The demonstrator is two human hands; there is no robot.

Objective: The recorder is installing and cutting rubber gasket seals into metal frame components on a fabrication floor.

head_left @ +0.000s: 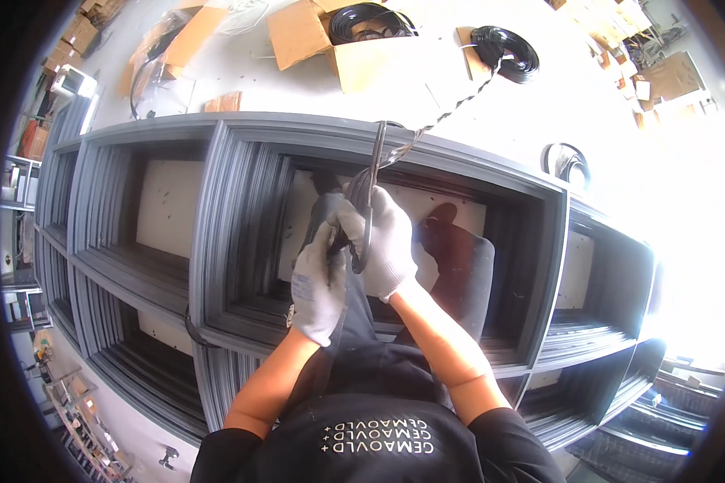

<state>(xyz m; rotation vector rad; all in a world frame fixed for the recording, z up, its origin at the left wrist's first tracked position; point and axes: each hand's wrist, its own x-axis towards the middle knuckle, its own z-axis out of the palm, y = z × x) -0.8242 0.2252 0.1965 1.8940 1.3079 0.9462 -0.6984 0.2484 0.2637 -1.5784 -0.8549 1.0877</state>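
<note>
I see the flat, glossy black strap (377, 149) looped over the stacked grey rectangular frames (491, 165), its middle inside the right white-gloved hand's (388, 237) closed fingers. The left white-gloved hand's (318, 282) fingers curl in beside it; whether they pinch it, I can't tell. A twisted length leads to a black coil (525, 60).

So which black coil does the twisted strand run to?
The coil just right of the top-middle box: the twisted strand meets it. The boxed coil and the lower-right coil show no strand reaching them.
</note>
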